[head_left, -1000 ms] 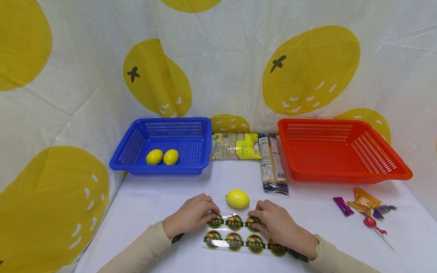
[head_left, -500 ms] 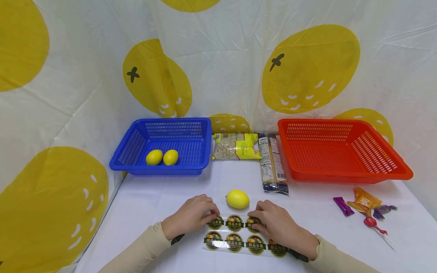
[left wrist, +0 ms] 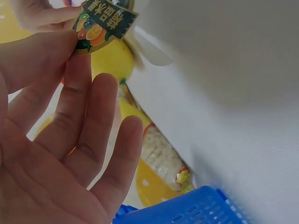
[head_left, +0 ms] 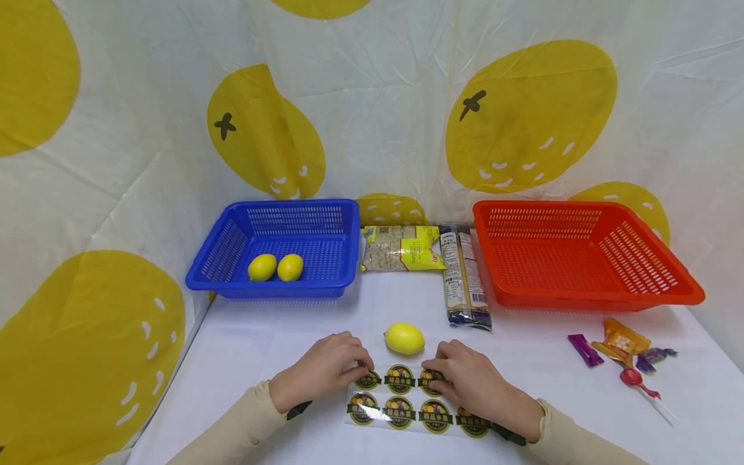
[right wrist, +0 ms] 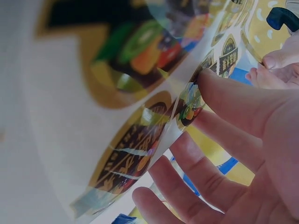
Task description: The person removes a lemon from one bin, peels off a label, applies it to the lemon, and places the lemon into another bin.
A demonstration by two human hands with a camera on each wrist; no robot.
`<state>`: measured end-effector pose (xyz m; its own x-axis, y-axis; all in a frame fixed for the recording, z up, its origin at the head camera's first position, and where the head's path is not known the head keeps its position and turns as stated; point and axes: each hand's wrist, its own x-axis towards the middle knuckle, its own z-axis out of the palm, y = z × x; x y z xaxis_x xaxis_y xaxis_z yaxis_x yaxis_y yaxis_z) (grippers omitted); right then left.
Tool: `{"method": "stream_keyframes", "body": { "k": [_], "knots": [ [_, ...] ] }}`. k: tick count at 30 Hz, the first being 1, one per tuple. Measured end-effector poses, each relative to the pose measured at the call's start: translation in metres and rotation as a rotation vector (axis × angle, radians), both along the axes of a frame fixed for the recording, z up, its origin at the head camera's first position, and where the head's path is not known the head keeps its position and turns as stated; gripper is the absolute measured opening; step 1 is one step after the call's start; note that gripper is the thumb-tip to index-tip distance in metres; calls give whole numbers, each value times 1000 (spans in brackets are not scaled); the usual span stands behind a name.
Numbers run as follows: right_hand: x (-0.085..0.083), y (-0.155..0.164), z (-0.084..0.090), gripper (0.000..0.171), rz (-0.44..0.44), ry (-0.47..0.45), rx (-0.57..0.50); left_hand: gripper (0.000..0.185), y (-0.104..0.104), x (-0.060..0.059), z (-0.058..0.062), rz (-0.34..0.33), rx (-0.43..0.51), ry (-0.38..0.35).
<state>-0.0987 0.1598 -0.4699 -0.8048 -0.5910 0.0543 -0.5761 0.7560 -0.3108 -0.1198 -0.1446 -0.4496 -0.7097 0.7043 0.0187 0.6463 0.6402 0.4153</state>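
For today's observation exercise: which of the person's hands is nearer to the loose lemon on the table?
Right, though only narrowly. The right hand lies just beside and below the lemon, resting on the sticker sheet. The left hand pinches a sticker slightly farther off.

sticker sheet (head_left: pixel 407 400): glossy clear film, shiny printed labels | lemon (head_left: pixel 404 338): smooth, slight sheen | 2 baskets, blue (head_left: pixel 273 248) and red (head_left: pixel 581 258): perforated glossy plastic | table (head_left: pixel 261 342): matt white | backdrop (head_left: pixel 378 97): creased thin sheet | snack packs (head_left: pixel 401 248): shiny plastic wrap
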Motion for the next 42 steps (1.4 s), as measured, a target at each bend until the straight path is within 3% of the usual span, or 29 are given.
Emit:
{"method": "stream_keyframes", "body": {
  "k": [5, 14, 22, 31, 37, 42],
  "knots": [
    [0, 0, 0, 30, 0, -8, 5, 10, -1, 3, 4, -2, 13, -38],
    [1, 0, 1, 31, -3, -28, -3, 10, -1, 5, 11, -1, 44, -28],
    [2, 1, 2, 31, 11, -37, -4, 12, 0, 0, 9, 17, 89, -22],
    [-1, 4, 4, 28, 3, -60, -20, 11, 1, -8, 2, 33, 125, 37],
    [-6, 2, 7, 14, -43, -25, -52, 11, 4, -12, 6, 45, 127, 38],
    [-11, -2, 9, 24, -80, 30, -85, 10, 4, -12, 9, 48, 134, 34]
  ]
}}
